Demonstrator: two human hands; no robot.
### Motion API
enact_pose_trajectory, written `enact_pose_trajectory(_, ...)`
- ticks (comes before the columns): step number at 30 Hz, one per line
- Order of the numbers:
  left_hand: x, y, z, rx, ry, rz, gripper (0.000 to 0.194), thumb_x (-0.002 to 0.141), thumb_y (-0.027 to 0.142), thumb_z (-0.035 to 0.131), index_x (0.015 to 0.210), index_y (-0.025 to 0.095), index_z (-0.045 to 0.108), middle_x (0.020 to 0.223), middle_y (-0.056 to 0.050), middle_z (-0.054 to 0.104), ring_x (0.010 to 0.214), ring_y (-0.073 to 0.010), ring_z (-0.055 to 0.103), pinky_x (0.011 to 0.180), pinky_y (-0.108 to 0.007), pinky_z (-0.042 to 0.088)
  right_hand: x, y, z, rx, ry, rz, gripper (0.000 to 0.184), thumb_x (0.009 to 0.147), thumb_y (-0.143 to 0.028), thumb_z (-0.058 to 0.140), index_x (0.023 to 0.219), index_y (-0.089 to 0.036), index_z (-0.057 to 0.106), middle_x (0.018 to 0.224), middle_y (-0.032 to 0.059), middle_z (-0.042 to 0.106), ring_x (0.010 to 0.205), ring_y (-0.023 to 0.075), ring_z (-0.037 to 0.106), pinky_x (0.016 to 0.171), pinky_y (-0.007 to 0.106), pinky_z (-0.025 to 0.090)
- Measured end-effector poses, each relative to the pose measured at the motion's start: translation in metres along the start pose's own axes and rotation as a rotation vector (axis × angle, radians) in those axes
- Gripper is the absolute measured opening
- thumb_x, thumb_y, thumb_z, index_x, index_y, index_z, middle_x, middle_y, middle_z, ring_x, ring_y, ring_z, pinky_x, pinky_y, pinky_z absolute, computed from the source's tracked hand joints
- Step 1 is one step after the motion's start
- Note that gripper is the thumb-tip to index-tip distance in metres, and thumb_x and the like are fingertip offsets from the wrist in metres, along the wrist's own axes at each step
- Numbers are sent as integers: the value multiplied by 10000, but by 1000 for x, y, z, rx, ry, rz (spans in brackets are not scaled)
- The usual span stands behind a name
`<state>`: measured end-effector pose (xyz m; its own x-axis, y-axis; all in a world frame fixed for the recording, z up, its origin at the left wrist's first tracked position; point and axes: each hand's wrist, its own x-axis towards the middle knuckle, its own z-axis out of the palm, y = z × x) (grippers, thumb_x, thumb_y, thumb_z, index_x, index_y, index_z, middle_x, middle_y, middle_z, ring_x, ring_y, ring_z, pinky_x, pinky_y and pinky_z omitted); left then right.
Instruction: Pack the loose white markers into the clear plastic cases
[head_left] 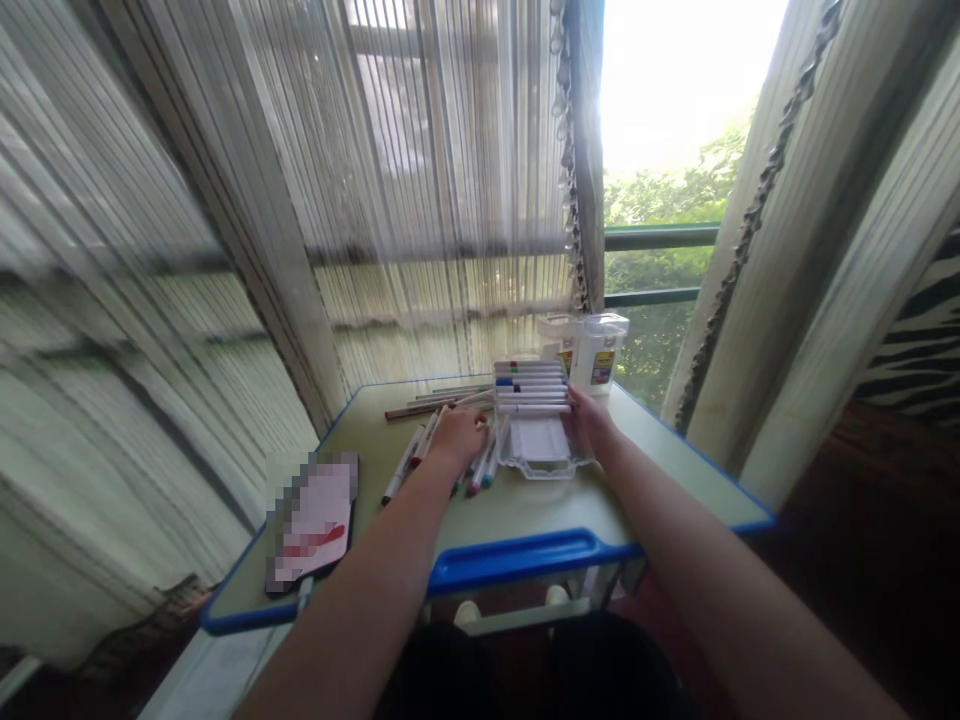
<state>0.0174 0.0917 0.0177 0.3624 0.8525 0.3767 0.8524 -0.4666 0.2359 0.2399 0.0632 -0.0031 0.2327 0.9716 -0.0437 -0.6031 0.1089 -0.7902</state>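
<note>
My right hand (589,418) grips the right side of a clear plastic case (546,466), which is tilted toward me on the table. Several white markers (531,382) lie in a row across its upper part, their coloured ends to the left; the lower part shows a bare white bottom. My left hand (459,432) is among loose markers left of the case, fingers curled down and apparently closed on a marker, though the fingertips are partly hidden. Loose markers (403,465) lie left of that hand, more markers (480,470) just right of it, and several thin ones (435,402) behind.
Two clear containers (601,355) with labels stand at the table's back right. A phone or tablet (319,510), its screen blurred out, lies at the left edge. The light table (675,480) has a blue rim and a front groove (517,558). Curtains (450,200) hang close behind.
</note>
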Motion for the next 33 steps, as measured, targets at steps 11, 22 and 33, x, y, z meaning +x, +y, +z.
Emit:
enact_pose_trajectory(11,-5,6,-2,184,-90,99,318,827,338,487,909,175,748,973,-144,679,987,-275,599,936,-382,441,-2,1,2,-20,-69,15,153,877,-354,532,923,-225,600,561,-48,602,396,101,494,430,230,468)
enact_pose_trajectory(22,-7,15,-6,254,-147,66,292,805,337,529,870,149,743,995,-149,684,1011,-284,602,857,-350,488,5,3,-4,-78,-98,-34,221,854,-391,551,983,-221,607,657,-8,655,552,161,605,522,288,523)
enact_pose_trajectory(33,-10,21,-8,285,-187,58,399,826,415,472,937,132,730,1050,-163,675,1021,-274,607,829,-332,502,1,-1,-1,-30,-127,-16,228,902,-347,449,959,-199,613,646,-7,655,539,153,602,550,291,535)
